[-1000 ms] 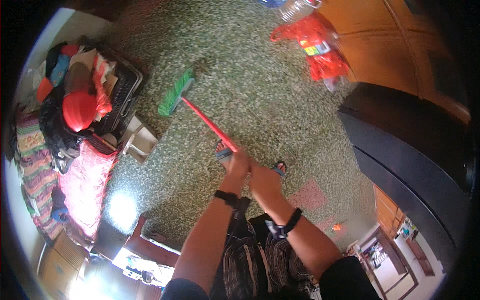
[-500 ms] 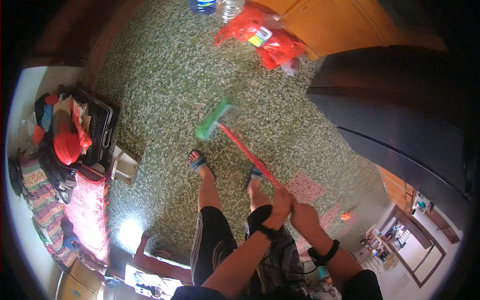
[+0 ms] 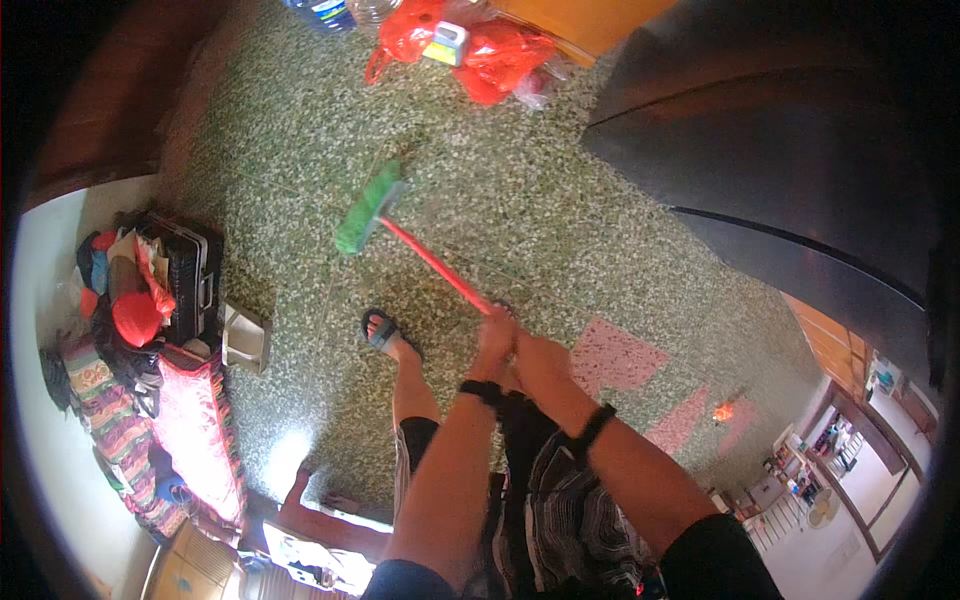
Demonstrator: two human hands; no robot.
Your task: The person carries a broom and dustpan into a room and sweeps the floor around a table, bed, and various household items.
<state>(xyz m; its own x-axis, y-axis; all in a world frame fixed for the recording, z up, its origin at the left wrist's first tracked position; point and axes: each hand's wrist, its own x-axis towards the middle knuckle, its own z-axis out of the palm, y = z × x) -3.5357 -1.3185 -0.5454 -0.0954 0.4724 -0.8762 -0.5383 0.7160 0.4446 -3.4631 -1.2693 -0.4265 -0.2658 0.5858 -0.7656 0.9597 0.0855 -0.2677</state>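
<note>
A broom with a red handle (image 3: 440,266) and a green bristle head (image 3: 369,208) reaches out in front of me, its head down on the speckled floor. My left hand (image 3: 497,336) is wrapped round the handle, at the lower grip. Just behind it, to the right, my right hand (image 3: 543,364) is closed round the same handle, whose end is hidden by my hands and arms. The two hands are close together. My sandalled left foot (image 3: 380,330) stands near the bristles; the right foot is mostly covered by my hands.
Red plastic bags (image 3: 497,60) and plastic bottles (image 3: 325,12) lie ahead by an orange cabinet (image 3: 590,20). A large dark piece of furniture (image 3: 760,150) stands right. Left are a black case (image 3: 190,275), a small stool (image 3: 245,338) and a pink cloth (image 3: 195,420).
My hands and the broom have shifted left and forward in the picture, the bristle head sweeping across the floor. My view has turned a little too. Both hands keep their hold.
</note>
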